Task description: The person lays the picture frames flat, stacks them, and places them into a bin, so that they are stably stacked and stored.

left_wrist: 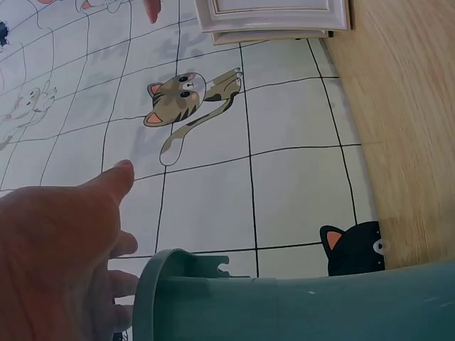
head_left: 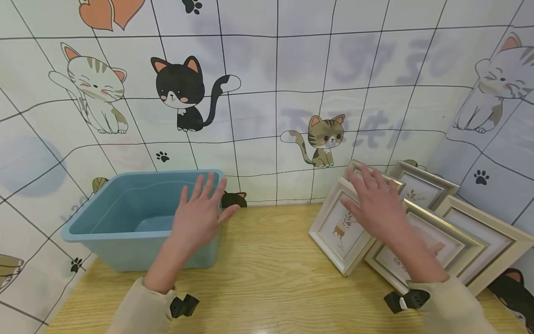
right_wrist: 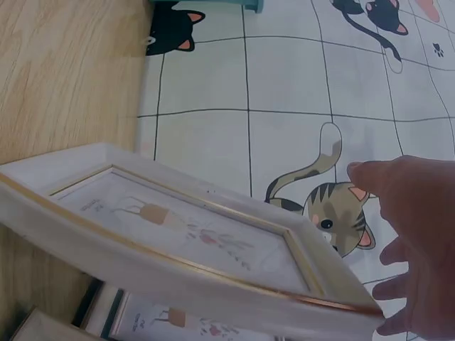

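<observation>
Forearms (head_left: 167, 265) in beige sleeves (head_left: 142, 308) stretch toward the far wall, backs of both hands up. The left hand (head_left: 199, 215), fingers straight and fanned, grips nothing over the right side of the blue-green plastic tub (head_left: 143, 253), left. The right hand (head_left: 375, 202), spread and empty, is over pale, gold-trimmed rectangular picture frames (head_left: 448, 227), right, on the light wooden tabletop (head_left: 267, 264).

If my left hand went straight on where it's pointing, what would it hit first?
Probably the wall: your left hand looks raised above the tub, though depth is hard to judge.
</observation>
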A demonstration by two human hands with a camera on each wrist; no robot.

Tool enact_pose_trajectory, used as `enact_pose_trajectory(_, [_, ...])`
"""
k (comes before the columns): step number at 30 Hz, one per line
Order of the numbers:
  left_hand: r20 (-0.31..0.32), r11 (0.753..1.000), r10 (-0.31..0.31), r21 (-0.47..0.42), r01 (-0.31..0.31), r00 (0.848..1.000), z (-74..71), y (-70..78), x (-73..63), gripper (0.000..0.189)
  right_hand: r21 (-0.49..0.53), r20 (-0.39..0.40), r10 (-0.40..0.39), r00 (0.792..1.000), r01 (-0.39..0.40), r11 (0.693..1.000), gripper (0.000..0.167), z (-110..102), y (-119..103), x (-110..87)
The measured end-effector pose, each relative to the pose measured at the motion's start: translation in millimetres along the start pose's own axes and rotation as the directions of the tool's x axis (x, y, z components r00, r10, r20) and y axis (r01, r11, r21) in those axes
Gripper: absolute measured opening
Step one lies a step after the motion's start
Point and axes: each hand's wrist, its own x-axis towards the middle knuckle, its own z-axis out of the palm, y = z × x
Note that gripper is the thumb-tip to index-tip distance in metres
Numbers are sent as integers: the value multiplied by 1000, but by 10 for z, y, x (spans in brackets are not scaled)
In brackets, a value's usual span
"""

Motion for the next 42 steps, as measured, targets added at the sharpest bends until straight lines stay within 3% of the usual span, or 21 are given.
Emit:
enact_pose_trajectory(8, [-94, 991, 114, -55, -120, 989, 27, 99, -154, 80, 132, 38, 51, 998, -56, 990, 70, -26, 119, -193])
enact_pose_trajectory(16, [-173, 953, 286, -55, -299, 943, 148, 219, -279, 76, 198, -3, 55, 999, -53, 979, 64, 45, 159, -280])
enact_pose_trajectory(19, [-204, 937, 321, -77, -342, 925, 232, 251, -306, 75, 214, -11, 75, 997, -70, 974, 61, 68, 160, -291])
enact_pose_trajectory(22, [-215, 925, 336, -106, -364, 917, 329, 267, -326, 74, 229, 2, 104, 995, -102, 968, 58, 93, 170, -285])
enact_pose_trajectory(27, [-187, 914, 340, -165, -370, 922, 485, 278, -369, 73, 252, 58, 150, 987, -160, 954, 51, 148, 180, -247])
enact_pose_trajectory(30, [-152, 907, 342, -205, -368, 927, 583, 284, -385, 73, 274, 38, 160, 986, -165, 947, 47, 173, 184, -239])
enact_pose_trajectory(38, [-54, 903, 336, -265, -338, 940, 861, 263, -364, 72, 388, -43, 134, 990, -107, 916, 40, 199, 198, -267])
enact_pose_trajectory(42, [-32, 897, 334, -297, -328, 942, 983, 241, -337, 71, 431, -29, 97, 995, -75, 899, 40, 187, 171, -317])
